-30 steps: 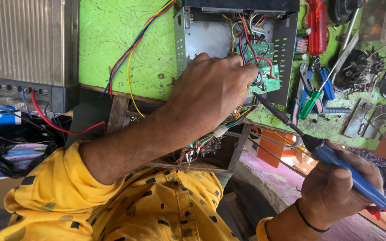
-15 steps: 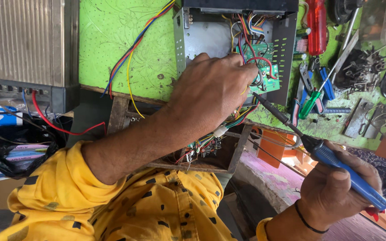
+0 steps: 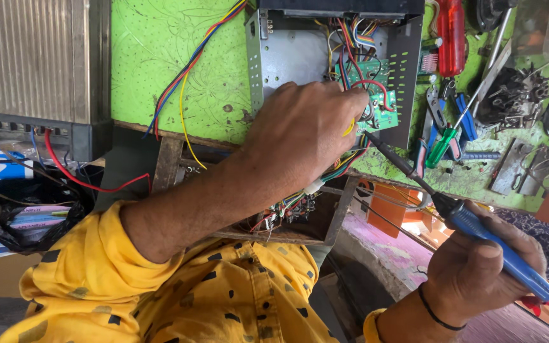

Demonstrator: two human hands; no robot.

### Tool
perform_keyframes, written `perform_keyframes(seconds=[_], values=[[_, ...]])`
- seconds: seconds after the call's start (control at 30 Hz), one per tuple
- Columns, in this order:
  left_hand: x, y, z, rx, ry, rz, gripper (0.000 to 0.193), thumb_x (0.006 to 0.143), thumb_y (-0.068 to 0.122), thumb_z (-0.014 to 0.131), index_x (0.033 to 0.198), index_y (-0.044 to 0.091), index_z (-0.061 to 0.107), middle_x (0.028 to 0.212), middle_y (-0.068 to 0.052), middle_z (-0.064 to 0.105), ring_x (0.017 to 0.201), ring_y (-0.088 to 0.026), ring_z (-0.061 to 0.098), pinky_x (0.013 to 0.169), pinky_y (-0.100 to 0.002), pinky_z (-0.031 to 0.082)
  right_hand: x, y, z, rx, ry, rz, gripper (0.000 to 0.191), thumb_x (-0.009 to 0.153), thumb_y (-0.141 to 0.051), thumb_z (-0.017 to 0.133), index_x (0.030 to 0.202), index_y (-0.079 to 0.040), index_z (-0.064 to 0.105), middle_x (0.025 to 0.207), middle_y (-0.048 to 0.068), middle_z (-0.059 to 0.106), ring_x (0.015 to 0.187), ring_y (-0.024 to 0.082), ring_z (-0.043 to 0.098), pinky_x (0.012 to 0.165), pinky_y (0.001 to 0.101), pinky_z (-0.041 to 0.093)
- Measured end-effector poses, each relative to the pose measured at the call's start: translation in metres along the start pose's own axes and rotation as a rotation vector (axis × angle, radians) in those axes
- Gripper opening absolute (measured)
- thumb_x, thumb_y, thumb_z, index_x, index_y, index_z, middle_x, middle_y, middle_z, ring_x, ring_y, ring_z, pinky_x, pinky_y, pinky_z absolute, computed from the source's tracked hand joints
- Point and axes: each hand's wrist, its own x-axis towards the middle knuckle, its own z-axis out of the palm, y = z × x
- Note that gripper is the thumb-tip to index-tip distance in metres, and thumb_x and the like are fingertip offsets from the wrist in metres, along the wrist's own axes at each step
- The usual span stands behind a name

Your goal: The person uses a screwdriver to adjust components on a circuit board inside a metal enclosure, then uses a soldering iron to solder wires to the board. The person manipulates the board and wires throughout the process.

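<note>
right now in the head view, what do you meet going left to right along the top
ribbed grey metal box → bundle of coloured wires on the green tabletop → open grey metal chassis → green circuit board → red-handled screwdriver

place: electronics repair workshop | signs: green workbench (image 3: pixel 160 57), opened metal case (image 3: pixel 287 57), circuit board (image 3: pixel 376 95), loose wires (image 3: pixel 185 76), screwdrivers (image 3: pixel 450 32), pliers (image 3: pixel 436 108)

My left hand (image 3: pixel 303 130) reaches forward, forearm bare below a rolled yellow sleeve, knuckles up, fingers curled downward. My right hand (image 3: pixel 478 263) sits low and near me, fist closed in a firm grip, wrist bent.
</note>
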Motion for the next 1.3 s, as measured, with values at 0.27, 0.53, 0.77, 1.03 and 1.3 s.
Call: perform_keyframes(seconds=[0.27, 0.53, 0.77, 1.03, 1.3], values=[[-0.004, 0.0, 0.0, 0.032, 0.036, 0.024, 0.016, 0.085, 0.014, 0.075, 0.093, 0.004, 0.066, 0.078, -0.012, 0.067, 0.068, -0.029, 0.068, 0.064, -0.049, 0.052, 0.004, -0.003, 0.006, -0.02, -0.019, -0.002, 0.044, 0.111, -0.033, 0.077, 0.13, -0.004, 0.05, 0.113, 0.014, 0.063, 0.108, 0.027, 0.069, 0.107, 0.0403, 0.058], [-0.005, -0.002, 0.0, 0.06, 0.045, 0.04, 0.016, 0.084, 0.013, 0.076, 0.091, 0.003, 0.065, 0.082, -0.013, 0.068, 0.066, -0.029, 0.067, 0.064, -0.048, 0.052, 0.007, -0.008, 0.012, 0.011, -0.006, 0.047, 0.045, 0.106, -0.033, 0.079, 0.127, -0.005, 0.051, 0.112, 0.013, 0.066, 0.105, 0.027, 0.072, 0.098, 0.0421, 0.063], [-0.002, 0.001, 0.002, 0.058, 0.018, 0.021, 0.015, 0.085, 0.012, 0.075, 0.09, 0.002, 0.066, 0.081, -0.014, 0.068, 0.062, -0.026, 0.068, 0.063, -0.047, 0.053, 0.004, -0.007, 0.001, -0.007, -0.03, 0.041, 0.041, 0.109, -0.025, 0.082, 0.128, -0.002, 0.054, 0.114, 0.015, 0.066, 0.111, 0.03, 0.07, 0.107, 0.0419, 0.058], [0.0, 0.003, 0.001, 0.092, 0.012, 0.004, 0.017, 0.085, 0.014, 0.077, 0.09, 0.003, 0.066, 0.083, -0.015, 0.071, 0.065, -0.028, 0.07, 0.065, -0.047, 0.054, 0.004, -0.006, 0.003, -0.001, -0.012, 0.039, 0.044, 0.108, -0.028, 0.082, 0.13, -0.003, 0.053, 0.114, 0.015, 0.065, 0.11, 0.03, 0.07, 0.106, 0.0419, 0.059], [-0.006, 0.008, -0.001, 0.021, 0.083, 0.003, 0.021, 0.085, 0.015, 0.079, 0.096, 0.003, 0.066, 0.079, -0.013, 0.072, 0.068, -0.03, 0.07, 0.068, -0.05, 0.052, 0.005, -0.006, -0.001, -0.041, 0.039, -0.013, 0.046, 0.11, -0.035, 0.079, 0.127, -0.002, 0.051, 0.112, 0.015, 0.064, 0.105, 0.028, 0.07, 0.104, 0.0388, 0.059]])
